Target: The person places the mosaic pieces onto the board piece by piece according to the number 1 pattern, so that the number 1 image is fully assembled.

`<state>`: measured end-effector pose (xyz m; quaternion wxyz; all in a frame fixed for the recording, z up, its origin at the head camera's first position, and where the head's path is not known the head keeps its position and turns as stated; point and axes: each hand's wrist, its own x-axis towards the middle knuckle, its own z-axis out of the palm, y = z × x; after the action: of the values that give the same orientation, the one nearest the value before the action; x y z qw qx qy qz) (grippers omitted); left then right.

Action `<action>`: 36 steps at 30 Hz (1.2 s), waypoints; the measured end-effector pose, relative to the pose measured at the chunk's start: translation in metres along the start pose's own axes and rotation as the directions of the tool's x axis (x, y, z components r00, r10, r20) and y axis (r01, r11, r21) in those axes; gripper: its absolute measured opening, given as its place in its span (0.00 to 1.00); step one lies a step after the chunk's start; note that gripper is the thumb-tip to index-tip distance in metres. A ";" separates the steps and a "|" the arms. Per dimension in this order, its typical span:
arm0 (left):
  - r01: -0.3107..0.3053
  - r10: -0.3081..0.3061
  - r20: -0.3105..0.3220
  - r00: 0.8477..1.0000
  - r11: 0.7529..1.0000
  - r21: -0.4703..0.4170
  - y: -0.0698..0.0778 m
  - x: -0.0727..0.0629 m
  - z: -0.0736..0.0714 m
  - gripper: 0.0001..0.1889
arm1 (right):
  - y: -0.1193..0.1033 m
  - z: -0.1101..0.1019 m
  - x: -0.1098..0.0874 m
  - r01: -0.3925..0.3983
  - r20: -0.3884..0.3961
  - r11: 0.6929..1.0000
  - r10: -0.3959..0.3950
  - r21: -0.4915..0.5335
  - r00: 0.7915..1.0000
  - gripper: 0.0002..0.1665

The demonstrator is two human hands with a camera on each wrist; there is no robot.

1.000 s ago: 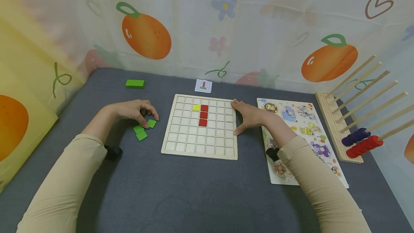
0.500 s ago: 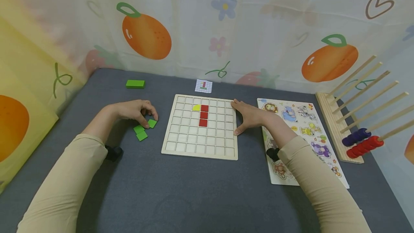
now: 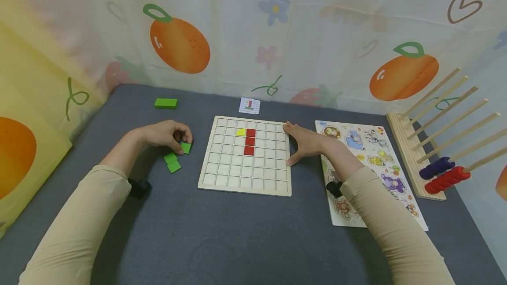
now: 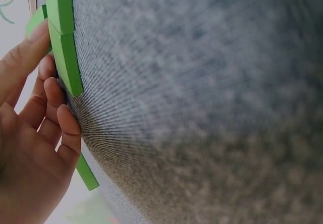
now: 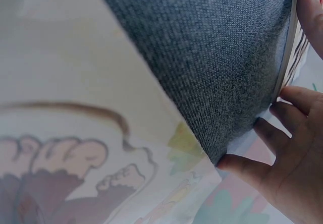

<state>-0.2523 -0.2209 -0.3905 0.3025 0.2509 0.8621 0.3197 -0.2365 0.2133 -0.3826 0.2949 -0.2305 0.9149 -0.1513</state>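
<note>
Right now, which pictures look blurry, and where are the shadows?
Head view: mostly clear, with soft shadow on the grey tabletop beside the left sleeve; left wrist view: green tiles fairly clear, but the tabletop blurs at lower right; right wrist view: the animal board looks pale and soft, the tabletop weave crisper.

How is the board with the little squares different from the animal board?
The grid board has little squares; the animal board has animal pictures. The right hand touches the grid board's edge, but the right forearm crosses over the animal board. Both are flat on the table.
</note>
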 end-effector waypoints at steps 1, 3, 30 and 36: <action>-0.007 0.007 -0.009 1.000 1.000 0.000 0.000 0.000 0.000 0.14 | 0.000 0.000 0.000 0.000 0.001 1.000 0.000 0.001 1.000 0.71; -0.013 0.013 -0.026 1.000 1.000 -0.006 0.001 0.000 0.000 0.12 | 0.000 0.000 0.000 -0.001 0.001 1.000 0.001 0.001 1.000 0.70; 0.002 -0.005 -0.070 0.998 0.999 -0.035 0.039 0.022 0.010 0.08 | 0.001 -0.001 0.001 -0.007 -0.003 1.000 0.007 0.001 1.000 0.71; -0.014 0.014 -0.069 0.998 1.000 -0.012 0.046 0.031 0.018 0.09 | 0.000 0.000 0.001 -0.010 0.001 1.000 0.010 0.001 1.000 0.71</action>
<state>-0.2503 -0.1636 -0.3798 0.2719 0.2440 0.8683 0.3356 -0.2373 0.2134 -0.3826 0.2963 -0.2260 0.9158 -0.1501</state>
